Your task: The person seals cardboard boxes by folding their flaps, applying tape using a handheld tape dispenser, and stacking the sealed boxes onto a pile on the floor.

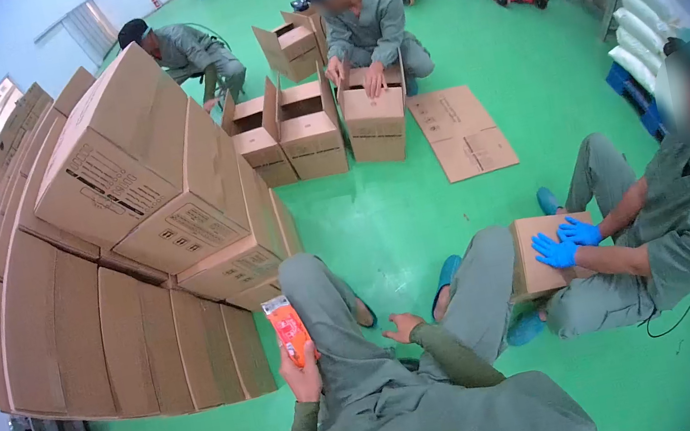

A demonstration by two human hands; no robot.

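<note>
Orange packet (291,331), its top end pale, is gripped in the seated person's left hand (301,375), just beside the left knee and near the stacked cardboard boxes (208,226). I see the right hand (404,328) well apart from the left, its fingers parted, above the green floor (582,95) between the legs. Close by, a co-worker's blue gloves (556,250) rest on a carton (537,276); farther off, another person touches an upright box (377,129).

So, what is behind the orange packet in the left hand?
Past the orange packet, at right, a grey-green trouser leg shows; whatever lies directly behind the packet is hidden.
</note>
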